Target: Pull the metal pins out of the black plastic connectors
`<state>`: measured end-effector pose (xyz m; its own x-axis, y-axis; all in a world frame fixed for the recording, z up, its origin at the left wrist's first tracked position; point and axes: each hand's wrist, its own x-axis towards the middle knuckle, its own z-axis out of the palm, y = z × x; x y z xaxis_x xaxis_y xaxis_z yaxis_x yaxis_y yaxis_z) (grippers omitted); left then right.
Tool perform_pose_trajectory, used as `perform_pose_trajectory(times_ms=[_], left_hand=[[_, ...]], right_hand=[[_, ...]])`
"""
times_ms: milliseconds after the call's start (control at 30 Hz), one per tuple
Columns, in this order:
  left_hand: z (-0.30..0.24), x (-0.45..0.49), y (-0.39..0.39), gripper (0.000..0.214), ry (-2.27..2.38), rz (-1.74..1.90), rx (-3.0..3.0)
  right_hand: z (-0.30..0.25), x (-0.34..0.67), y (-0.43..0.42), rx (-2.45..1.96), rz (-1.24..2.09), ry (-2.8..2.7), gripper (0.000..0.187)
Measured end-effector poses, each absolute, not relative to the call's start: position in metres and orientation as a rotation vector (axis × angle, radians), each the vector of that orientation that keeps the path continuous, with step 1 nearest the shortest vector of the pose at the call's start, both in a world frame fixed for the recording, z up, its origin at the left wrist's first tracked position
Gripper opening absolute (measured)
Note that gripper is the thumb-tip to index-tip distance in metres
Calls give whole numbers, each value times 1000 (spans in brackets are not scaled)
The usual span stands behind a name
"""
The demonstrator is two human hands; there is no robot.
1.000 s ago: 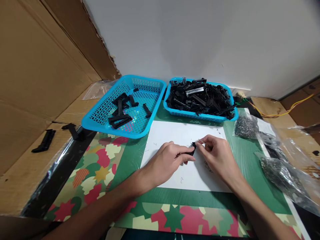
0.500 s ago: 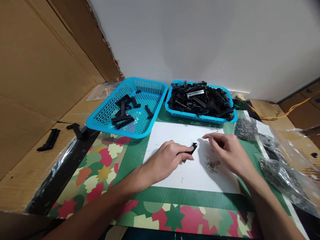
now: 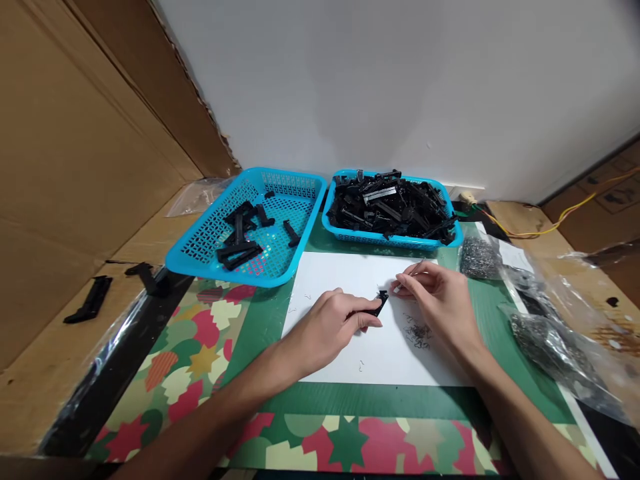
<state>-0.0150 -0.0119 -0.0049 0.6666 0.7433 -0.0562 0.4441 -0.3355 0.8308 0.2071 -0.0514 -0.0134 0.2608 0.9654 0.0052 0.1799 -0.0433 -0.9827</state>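
Above a white sheet of paper [image 3: 325,273], my left hand [image 3: 336,321] pinches a small black plastic part [image 3: 383,301] between thumb and fingers; its far end sticks out past the fingertips. My right hand [image 3: 437,297] is just to the right, its thumb and fingertips pressed together close to that end. Whatever those fingertips hold is too small to make out. A little pile of thin bent wire pieces [image 3: 419,335] lies on the paper below my right hand. One loose wire piece [image 3: 361,366] rests near the paper's front edge.
A blue basket [image 3: 183,263] with several black parts stands at the back left. Another blue basket [image 3: 370,237], heaped with black parts, is beside it. Clear bags of small metal pieces [image 3: 550,353] lie at right. Two black parts [image 3: 90,301] sit on the cardboard at left.
My right hand has moved left toward the black part, and its fingers have come together. My left hand still grips the part. The whole view has shifted slightly.
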Motion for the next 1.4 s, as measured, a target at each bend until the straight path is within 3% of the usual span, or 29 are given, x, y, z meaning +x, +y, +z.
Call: perform_pose_trajectory(times_ms=[467,833,967,1100,1233,1400], left_hand=[[-1,-16,-11,27,893,435,1891],[9,-18,-8,28,947,443,1784],[33,-19,-2,27,1004,675,1868],[64,-23,32,41,1180,1050,1913],[78,-22,99,64,1371,1150,1939],[72,-2,172,57,1391,1109,2021]], right_hand=[[-13,196,-44,-1499,957,-1144,42],[-20,187,-43,-1508,889,-1285,29],[-17,198,-48,-1435,781,-1322,29],[-13,213,-53,-1410,569,-1373,28],[-15,217,-56,-1404,489,-1495,27],[-23,209,-58,-1371,415,-1677,24]])
